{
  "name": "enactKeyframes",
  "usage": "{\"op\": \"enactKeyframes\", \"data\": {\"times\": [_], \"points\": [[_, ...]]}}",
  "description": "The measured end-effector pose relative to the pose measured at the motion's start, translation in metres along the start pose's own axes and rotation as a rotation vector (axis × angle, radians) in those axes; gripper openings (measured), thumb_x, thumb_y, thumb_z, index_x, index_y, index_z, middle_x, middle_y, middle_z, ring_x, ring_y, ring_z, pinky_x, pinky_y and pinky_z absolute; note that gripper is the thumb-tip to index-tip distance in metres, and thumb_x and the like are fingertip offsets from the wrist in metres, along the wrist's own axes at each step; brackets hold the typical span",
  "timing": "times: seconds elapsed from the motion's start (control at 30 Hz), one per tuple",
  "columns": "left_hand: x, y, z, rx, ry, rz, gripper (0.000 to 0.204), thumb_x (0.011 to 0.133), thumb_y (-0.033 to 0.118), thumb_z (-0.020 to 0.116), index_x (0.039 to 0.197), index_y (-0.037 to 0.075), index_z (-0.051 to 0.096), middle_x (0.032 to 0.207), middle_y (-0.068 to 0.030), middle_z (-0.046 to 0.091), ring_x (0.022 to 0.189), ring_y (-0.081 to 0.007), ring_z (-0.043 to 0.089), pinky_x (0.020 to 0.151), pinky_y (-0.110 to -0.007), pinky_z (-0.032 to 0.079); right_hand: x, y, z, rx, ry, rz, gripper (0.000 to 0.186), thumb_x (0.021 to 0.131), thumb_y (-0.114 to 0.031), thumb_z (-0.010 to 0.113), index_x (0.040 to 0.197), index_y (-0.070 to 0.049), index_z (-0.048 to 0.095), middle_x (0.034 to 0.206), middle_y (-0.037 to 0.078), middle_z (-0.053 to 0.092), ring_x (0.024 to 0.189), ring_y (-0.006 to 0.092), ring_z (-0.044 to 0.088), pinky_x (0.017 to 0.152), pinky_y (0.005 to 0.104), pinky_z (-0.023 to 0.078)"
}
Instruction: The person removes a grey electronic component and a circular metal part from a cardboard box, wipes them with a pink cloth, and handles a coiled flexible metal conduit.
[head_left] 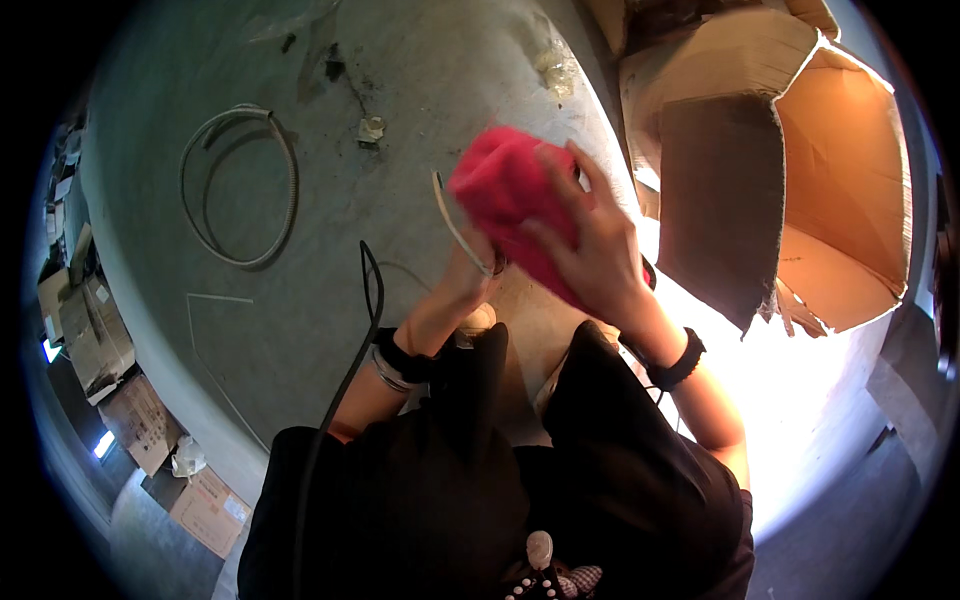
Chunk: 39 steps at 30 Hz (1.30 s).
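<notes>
A bright red, soft-looking cloth (507,190), slightly blurred, is held bunched up in front of me above the floor. My right hand (597,235) grips it from the right, with its fingers spread across the top. At the cloth's lower left edge is my left hand (472,270), its fingers partly hidden behind the red fabric. A thin, pale curved strip (447,212) sticks up from the left hand, beside the cloth. It seems pinched there, though its lower end is hard to make out.
An opened cardboard box (720,190) with torn edges stands at the right. A coiled pale hose (293,190) lies on the grey floor (330,150) to the left. A black cable (345,385) rises past my left forearm. Flattened cartons (208,508) line the far left.
</notes>
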<state>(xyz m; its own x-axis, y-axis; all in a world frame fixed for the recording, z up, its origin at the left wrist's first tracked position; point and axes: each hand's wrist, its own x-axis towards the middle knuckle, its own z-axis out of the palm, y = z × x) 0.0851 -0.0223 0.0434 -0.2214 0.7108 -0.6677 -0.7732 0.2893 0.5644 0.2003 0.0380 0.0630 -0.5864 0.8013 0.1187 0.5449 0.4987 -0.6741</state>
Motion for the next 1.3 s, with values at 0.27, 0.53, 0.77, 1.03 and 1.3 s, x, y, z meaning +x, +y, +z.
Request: {"op": "enactKeyframes", "data": {"times": [0.27, 0.53, 0.77, 1.03, 1.3], "points": [[0.035, -0.008, -0.070, 0.084, -0.533, -0.134, 0.036, 0.093, 0.035, 0.036, 0.117, 0.010, 0.043, 0.100, -0.0014, 0.055, 0.086, -0.0089, 0.055, 0.069, -0.022, 0.046, 0.000, 0.018, 0.019, 0.176, 0.032, 0.081, 0.038, 0.075, -0.024, 0.064, 0.112, -0.018, 0.053, 0.104, 0.016, 0.052, 0.081, 0.0330, 0.060, 0.064, 0.0389, 0.050], [0.023, -0.014, -0.048, 0.199, -0.301, 0.080, 0.038, 0.092, 0.036, 0.033, 0.112, 0.006, 0.047, 0.091, -0.0020, 0.059, 0.071, -0.0073, 0.059, 0.060, -0.020, 0.049, -0.010, 0.001, 0.014, 0.029, 0.038, -0.015, 0.035, 0.077, -0.018, 0.061, 0.111, -0.018, 0.052, 0.099, 0.015, 0.052, 0.077, 0.0339, 0.059, 0.063, 0.0392, 0.050], [0.025, -0.006, -0.053, 0.223, -0.362, -0.033, 0.037, 0.091, 0.033, 0.035, 0.108, 0.005, 0.051, 0.086, -0.0040, 0.060, 0.072, -0.0108, 0.060, 0.054, -0.021, 0.050, -0.009, 0.023, 0.012, 0.151, 0.098, 0.170, 0.033, 0.078, -0.018, 0.061, 0.110, -0.015, 0.053, 0.098, 0.015, 0.052, 0.078, 0.0340, 0.059, 0.066, 0.0398, 0.049], [0.030, -0.010, -0.048, 0.328, -0.192, 0.069, 0.038, 0.091, 0.032, 0.031, 0.104, 0.003, 0.052, 0.086, -0.0101, 0.061, 0.064, -0.0137, 0.061, 0.052, -0.025, 0.050, -0.018, 0.015, 0.015, 0.081, 0.074, 0.116, 0.035, 0.077, -0.017, 0.061, 0.111, -0.018, 0.053, 0.100, 0.015, 0.050, 0.080, 0.0334, 0.058, 0.068, 0.0386, 0.049], [0.025, 0.002, -0.049, 0.295, -0.281, -0.043, 0.038, 0.092, 0.031, 0.028, 0.108, 0.002, 0.046, 0.085, -0.0116, 0.060, 0.060, -0.0155, 0.060, 0.050, -0.024, 0.049, -0.018, 0.015, 0.009, 0.264, 0.029, 0.168, 0.033, 0.080, -0.012, 0.060, 0.112, -0.008, 0.052, 0.102, 0.014, 0.053, 0.093, 0.0297, 0.055, 0.081, 0.0349, 0.043]]}}
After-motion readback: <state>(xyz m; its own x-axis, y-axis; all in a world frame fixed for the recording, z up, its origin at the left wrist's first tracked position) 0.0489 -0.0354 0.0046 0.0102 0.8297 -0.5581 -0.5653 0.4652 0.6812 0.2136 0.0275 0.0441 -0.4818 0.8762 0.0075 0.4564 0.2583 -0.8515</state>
